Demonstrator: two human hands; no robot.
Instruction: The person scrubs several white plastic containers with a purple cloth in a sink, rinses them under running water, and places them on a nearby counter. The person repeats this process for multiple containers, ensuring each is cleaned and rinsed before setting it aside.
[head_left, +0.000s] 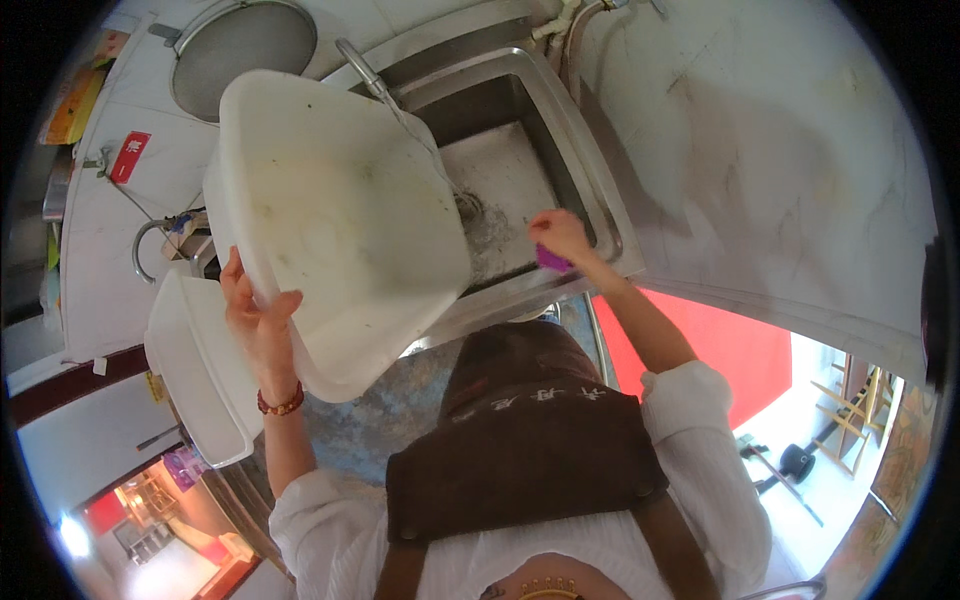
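Note:
A large white plastic tub stands tilted over the left part of a stainless steel sink, with small dark specks on its inside. My left hand grips the tub's near left rim, thumb inside and fingers outside. Over the right side of the sink, my right hand holds a purple cloth or sponge; which of the two I cannot tell. Water runs from the metal faucet down past the tub's edge and splashes on the sink floor near the drain.
A second white tub stands at the left, below a curved metal faucet. A round mesh strainer hangs on the tiled wall at the upper left. Pipes run behind the sink. A red panel lies beyond my right forearm.

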